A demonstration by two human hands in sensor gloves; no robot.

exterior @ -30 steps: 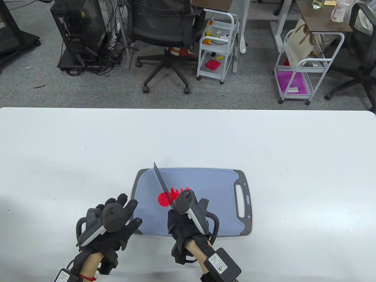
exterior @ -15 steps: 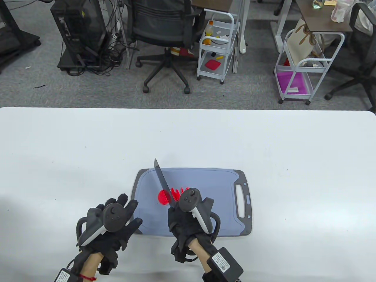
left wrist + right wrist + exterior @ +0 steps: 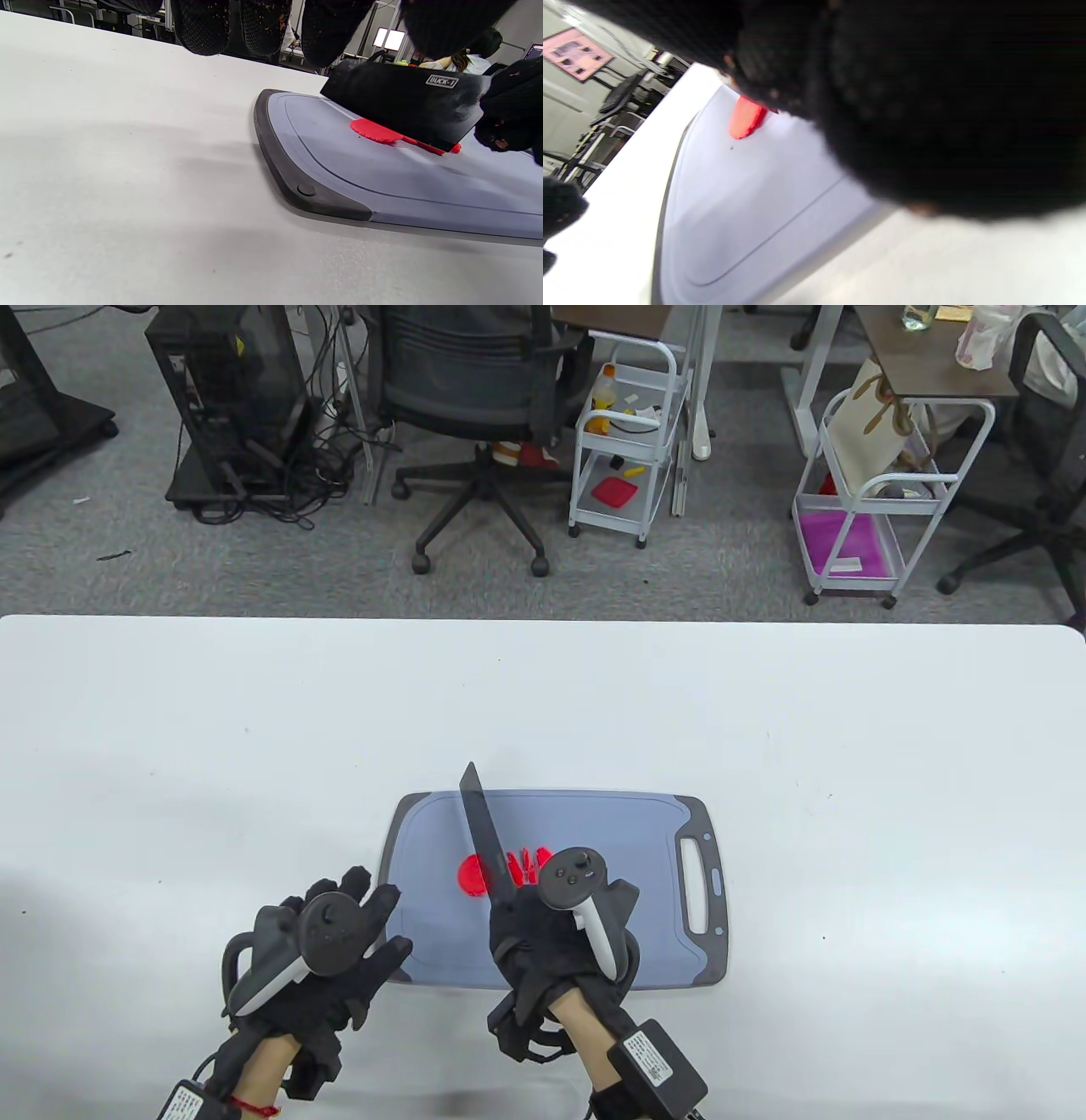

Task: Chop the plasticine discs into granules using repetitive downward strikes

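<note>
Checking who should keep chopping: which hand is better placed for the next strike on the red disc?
The right hand: it holds the knife, blade on the red disc. The left hand holds nothing, resting at the cutting board's near-left corner.

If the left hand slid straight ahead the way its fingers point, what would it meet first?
Probably the cutting board, whose near-left corner lies just ahead of the left hand; then the red disc. Height above the table is unclear.
</note>
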